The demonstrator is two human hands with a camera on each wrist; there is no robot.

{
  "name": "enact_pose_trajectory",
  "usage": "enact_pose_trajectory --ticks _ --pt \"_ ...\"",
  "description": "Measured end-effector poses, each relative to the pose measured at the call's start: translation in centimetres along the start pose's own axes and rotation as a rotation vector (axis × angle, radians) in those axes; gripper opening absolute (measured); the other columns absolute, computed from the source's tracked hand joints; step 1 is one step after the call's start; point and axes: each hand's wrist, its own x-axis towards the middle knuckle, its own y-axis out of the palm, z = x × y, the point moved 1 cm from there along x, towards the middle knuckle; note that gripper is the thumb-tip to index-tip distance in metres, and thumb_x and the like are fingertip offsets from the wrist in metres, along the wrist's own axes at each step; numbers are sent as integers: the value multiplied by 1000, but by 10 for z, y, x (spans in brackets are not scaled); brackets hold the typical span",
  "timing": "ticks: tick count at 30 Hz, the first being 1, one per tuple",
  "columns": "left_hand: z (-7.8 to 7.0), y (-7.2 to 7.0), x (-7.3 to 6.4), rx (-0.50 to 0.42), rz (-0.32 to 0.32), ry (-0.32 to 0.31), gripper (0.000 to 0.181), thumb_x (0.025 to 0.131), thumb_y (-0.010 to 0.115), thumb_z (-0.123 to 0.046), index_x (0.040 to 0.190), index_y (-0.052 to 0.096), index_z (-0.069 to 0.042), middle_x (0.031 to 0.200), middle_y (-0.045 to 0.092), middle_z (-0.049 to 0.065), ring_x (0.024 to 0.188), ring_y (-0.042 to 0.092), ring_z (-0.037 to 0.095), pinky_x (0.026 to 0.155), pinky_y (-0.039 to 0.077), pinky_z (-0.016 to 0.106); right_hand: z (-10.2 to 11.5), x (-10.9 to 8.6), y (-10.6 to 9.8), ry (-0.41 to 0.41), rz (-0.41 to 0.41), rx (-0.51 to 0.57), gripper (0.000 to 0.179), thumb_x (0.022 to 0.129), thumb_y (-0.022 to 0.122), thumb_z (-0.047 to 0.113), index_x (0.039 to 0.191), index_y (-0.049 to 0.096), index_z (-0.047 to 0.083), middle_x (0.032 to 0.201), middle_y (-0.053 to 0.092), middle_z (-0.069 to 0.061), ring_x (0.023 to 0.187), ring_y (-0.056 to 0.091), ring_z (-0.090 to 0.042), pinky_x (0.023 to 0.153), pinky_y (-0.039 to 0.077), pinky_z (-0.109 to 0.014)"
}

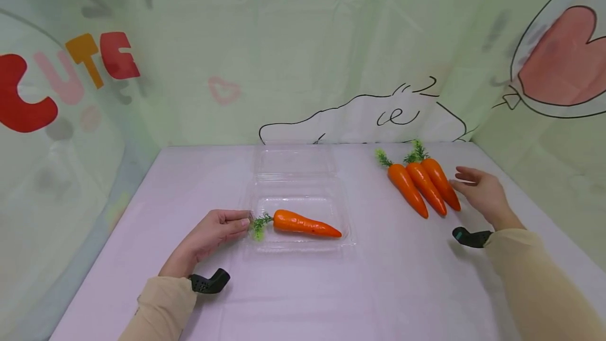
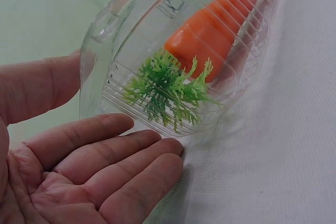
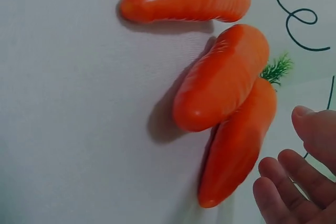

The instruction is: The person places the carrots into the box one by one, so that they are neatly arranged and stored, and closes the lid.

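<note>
A carrot point(image 1: 303, 223) with a green leafy top lies inside an opened clear plastic box point(image 1: 347, 225). At the box's left end, my left hand point(image 1: 220, 230) holds the rim between thumb and fingers. In the left wrist view, the thumb shows partly through the plastic point(image 2: 97, 51), and the fingers point(image 2: 121, 166) extend along the outside. To the right, three more carrots point(image 1: 426, 187) lie side by side, leafy tops pointing away. My right hand point(image 1: 483, 196) is beside the rightmost carrot point(image 3: 241, 140), fingers spread and nothing held.
The box's clear lid point(image 1: 295, 161) lies folded back behind it. A pale cloth covers the table point(image 1: 189, 188). Printed curtains point(image 1: 303, 41) stand along its back and sides. Each wrist carries a black camera mount point(image 1: 210, 281).
</note>
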Motion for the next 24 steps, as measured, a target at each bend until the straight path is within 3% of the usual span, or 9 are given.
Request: enact_pose_trajectory --ticks 9,24 --pt "1 -1 1 16 -6 -2 50 101 64 -15 141 53 13 150 51 28 124 65 17 103 55 31 -4 4 6 43 34 -37 75 107 48 40 158 22 -7 153 35 -40 135 35 -57 108 41 -71" --pt "3 0 1 14 -9 -2 49 101 64 -14 141 52 13 151 50 28 125 65 18 104 55 31 -8 14 17 68 52 -101 69 105 54 27 155 27 -11 150 36 -41 131 40 -56 108 47 -65"
